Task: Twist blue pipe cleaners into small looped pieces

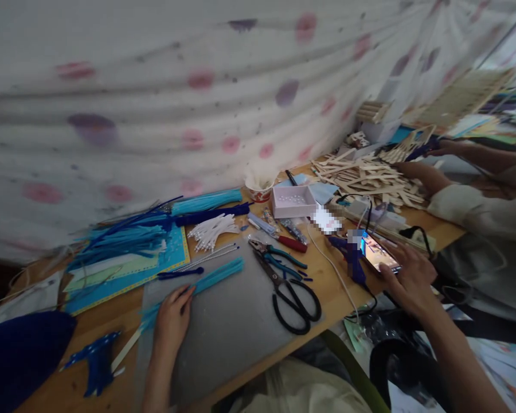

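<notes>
My left hand (172, 314) closes over a bundle of light blue pipe cleaners (221, 273) lying on a grey mat (223, 338). The bundle's ends stick out on both sides of the hand; its middle is hidden under the fingers. On the right, my right hand (408, 276) holds a phone (379, 252) with a lit screen, the thumb over its lower edge. A blue glue gun (350, 258) lies just left of the phone. Between my hands are black-handled scissors (290, 298) and teal-handled pliers (284, 259).
White pipe cleaners (212, 230), a white box of small beads (293, 201) and a paper cup (259, 186) stand behind the mat. A second blue glue gun (97, 361) lies front left. Another person's arms (464, 172) reach past piled wooden sticks (370, 175) at right.
</notes>
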A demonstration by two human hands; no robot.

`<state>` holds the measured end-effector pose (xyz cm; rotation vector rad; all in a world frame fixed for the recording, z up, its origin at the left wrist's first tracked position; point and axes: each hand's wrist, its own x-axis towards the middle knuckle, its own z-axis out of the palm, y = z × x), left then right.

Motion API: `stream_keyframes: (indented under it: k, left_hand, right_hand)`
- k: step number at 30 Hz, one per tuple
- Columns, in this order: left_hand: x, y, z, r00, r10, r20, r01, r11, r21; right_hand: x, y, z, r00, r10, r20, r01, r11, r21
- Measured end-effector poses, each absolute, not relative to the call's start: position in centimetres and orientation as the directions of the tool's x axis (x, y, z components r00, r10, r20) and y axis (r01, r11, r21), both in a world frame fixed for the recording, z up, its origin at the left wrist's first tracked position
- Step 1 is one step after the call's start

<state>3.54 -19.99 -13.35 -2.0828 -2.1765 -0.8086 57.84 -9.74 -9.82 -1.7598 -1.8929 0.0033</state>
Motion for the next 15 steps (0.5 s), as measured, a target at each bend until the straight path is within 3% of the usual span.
stream_keyframes:
  k: [5,10,15]
  left_hand:
    - [3.9,-20.6,-13.4,-0.094,0.916,0.389,0.947,-0.038,0.318]
    - [4.8,-20.4,-13.1,-0.025,0.869,0.495,0.975,-0.087,0.202]
    - [5.2,-19.8,-12.8,0.032,0.881,0.472,0.985,-0.107,0.133]
  right_hand:
    - [57.4,-8.3,-11.4,-0.02,0.952,0.304,0.93,0.13,-0.344]
    - [57.7,-9.0,-11.1,0.078,0.896,0.436,0.925,0.098,-0.368]
    - [57.6,-9.5,-10.9,0.053,0.888,0.456,0.924,0.13,-0.359]
